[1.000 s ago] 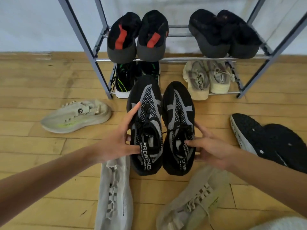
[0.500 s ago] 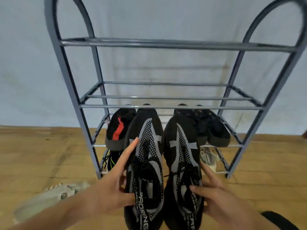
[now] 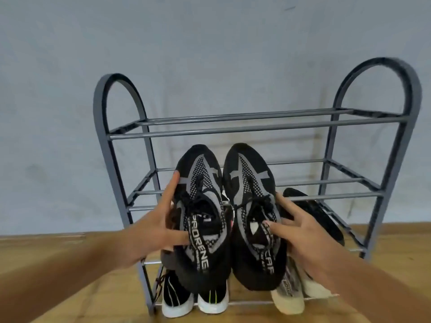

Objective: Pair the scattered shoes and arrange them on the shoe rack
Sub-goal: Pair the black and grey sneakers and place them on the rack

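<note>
Behind everything, from 9 through 12 to 3 o'clock: a pale grey wall (image 3: 210,54). Beneath it, at 8 and 4 o'clock, a wooden floor (image 3: 58,264). Against the wall and filling the middle, a grey metal shoe rack (image 3: 245,123) with arched ends and tiers of thin bars.

Held up before the rack at the centre, toes toward 12 o'clock, a black-and-grey mesh pair: left sneaker (image 3: 203,229) and right sneaker (image 3: 251,206), side by side, inner edges nearly meeting. Whether touching any bar: cannot tell.

At 8 o'clock of the pair, the left hand (image 3: 151,234), gripping the left sneaker, with fingers stretched up the outer side and thumb hooked across the lettered tongue strap. At 4 o'clock, the right hand (image 3: 300,236), gripping the right sneaker much the same way: thumb laid on the tongue, fingers spread round the outer side.

On the bottom tier at 6 o'clock, white-soled black shoes (image 3: 193,301), heels outward, upper parts hidden by the left sneaker. Just beside them at 5 o'clock, on the same tier, beige shoes (image 3: 293,292), under the right wrist. One tier higher, at 3 o'clock of the held pair, a dark slipper (image 3: 314,213), half hidden behind the right hand.
</note>
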`<state>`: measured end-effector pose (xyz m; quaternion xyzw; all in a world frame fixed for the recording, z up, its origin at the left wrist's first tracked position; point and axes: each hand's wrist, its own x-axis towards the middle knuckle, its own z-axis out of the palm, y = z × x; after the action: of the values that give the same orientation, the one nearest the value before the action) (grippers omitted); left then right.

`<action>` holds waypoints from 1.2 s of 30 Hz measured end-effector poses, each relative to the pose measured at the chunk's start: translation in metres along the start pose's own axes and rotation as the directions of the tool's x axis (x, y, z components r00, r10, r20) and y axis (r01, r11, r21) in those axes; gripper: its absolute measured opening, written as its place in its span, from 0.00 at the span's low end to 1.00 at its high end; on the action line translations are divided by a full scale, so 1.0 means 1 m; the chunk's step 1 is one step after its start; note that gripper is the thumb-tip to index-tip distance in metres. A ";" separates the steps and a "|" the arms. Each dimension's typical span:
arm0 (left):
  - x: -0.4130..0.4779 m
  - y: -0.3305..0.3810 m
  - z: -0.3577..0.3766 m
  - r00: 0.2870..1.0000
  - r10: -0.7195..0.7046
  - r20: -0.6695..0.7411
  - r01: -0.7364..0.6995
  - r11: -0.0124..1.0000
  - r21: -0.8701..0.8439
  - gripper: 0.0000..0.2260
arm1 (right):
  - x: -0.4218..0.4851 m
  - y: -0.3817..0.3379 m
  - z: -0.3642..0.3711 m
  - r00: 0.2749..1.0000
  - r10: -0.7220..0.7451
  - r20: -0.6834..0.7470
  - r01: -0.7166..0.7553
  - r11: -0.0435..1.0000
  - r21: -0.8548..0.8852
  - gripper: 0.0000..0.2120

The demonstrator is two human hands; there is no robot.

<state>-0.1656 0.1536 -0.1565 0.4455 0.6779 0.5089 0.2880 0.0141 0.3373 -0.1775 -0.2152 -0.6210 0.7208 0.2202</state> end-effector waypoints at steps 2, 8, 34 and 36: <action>0.016 0.010 -0.019 0.997 -0.075 0.033 0.079 0.986 -0.150 0.50 | 0.023 -0.011 0.012 0.998 -0.002 -0.055 0.005 0.998 0.055 0.35; 0.060 0.038 -0.060 0.986 -0.149 -0.076 0.144 0.987 -0.074 0.45 | 0.105 -0.033 0.050 0.996 -0.009 -0.092 0.020 0.992 0.122 0.34; -0.008 -0.066 0.010 0.825 0.327 -0.462 0.014 0.804 0.594 0.25 | 0.021 0.057 0.019 0.946 -0.300 -0.122 0.221 0.873 -0.436 0.15; -0.047 -0.102 0.042 0.853 0.404 -0.331 -0.102 0.750 0.653 0.26 | -0.003 0.095 0.009 0.979 -0.165 -0.123 0.098 0.900 -0.425 0.14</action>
<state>-0.1413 0.1213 -0.2697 0.4734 0.7844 0.3846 -0.1123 0.0069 0.3158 -0.2706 -0.2704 -0.7544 0.5360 0.2653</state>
